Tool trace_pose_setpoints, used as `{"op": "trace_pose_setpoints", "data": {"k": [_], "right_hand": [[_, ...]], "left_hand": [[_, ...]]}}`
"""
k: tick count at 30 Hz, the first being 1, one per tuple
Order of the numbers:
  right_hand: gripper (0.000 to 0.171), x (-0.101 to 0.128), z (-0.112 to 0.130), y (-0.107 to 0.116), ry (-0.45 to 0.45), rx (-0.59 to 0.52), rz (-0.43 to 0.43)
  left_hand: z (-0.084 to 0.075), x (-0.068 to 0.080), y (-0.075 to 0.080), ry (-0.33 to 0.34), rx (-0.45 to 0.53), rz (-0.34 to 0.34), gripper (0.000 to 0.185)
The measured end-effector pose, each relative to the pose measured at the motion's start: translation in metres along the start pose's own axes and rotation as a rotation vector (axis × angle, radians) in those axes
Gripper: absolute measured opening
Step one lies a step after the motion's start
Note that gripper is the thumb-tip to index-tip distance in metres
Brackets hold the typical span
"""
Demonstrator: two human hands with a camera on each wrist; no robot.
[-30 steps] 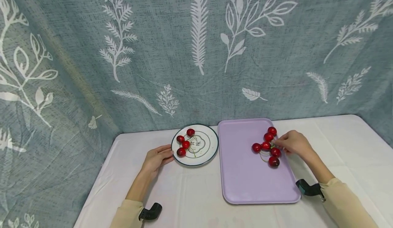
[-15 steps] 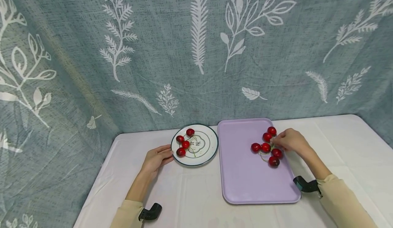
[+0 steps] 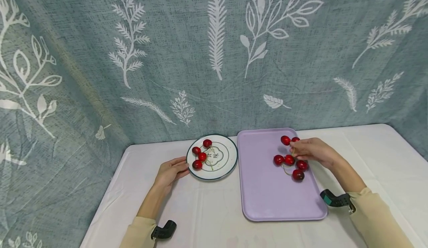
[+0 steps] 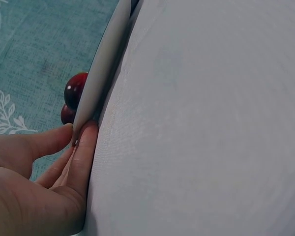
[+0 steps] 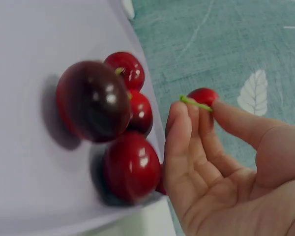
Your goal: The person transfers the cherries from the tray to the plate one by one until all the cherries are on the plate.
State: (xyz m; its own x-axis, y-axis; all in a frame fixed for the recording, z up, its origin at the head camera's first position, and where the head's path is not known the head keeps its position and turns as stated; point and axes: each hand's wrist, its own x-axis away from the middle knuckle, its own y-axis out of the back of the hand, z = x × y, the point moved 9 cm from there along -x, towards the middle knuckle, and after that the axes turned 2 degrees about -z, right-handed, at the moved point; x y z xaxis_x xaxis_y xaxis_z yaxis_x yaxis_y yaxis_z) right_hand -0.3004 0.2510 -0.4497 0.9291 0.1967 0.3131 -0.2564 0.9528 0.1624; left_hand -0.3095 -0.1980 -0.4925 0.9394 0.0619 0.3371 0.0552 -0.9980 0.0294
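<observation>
With the right hand [image 3: 312,151] pinching a small red cherry [image 3: 285,140] by its green stem above the lilac tray [image 3: 267,199], right of centre, best lift it straight up while the left hand [image 3: 170,172], fingers relaxed, steadies the white green-rimmed plate [image 3: 227,168].

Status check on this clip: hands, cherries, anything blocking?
Right hand pinches a cherry by its stem, lifted above the purple tray. Left hand rests at the plate rim. Four cherries on the plate; nothing blocks the way.
</observation>
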Motion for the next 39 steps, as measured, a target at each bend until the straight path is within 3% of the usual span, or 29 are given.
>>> {"op": "trace_pose_setpoints", "data": {"k": [11, 23, 39], "right_hand": [[0.040, -0.007, 0.010, -0.026, -0.007, -0.161, 0.075], [0.051, -0.023, 0.019, -0.073, 0.018, -0.166, 0.120], [0.041, -0.050, 0.041, -0.134, 0.140, -0.104, 0.149]], "left_hand": [[0.000, -0.002, -0.002, -0.001, 0.000, 0.002, 0.043], [0.002, -0.003, -0.003, -0.007, 0.013, 0.007, 0.043], [0.001, -0.001, -0.001, -0.019, 0.007, 0.004, 0.043]]}}
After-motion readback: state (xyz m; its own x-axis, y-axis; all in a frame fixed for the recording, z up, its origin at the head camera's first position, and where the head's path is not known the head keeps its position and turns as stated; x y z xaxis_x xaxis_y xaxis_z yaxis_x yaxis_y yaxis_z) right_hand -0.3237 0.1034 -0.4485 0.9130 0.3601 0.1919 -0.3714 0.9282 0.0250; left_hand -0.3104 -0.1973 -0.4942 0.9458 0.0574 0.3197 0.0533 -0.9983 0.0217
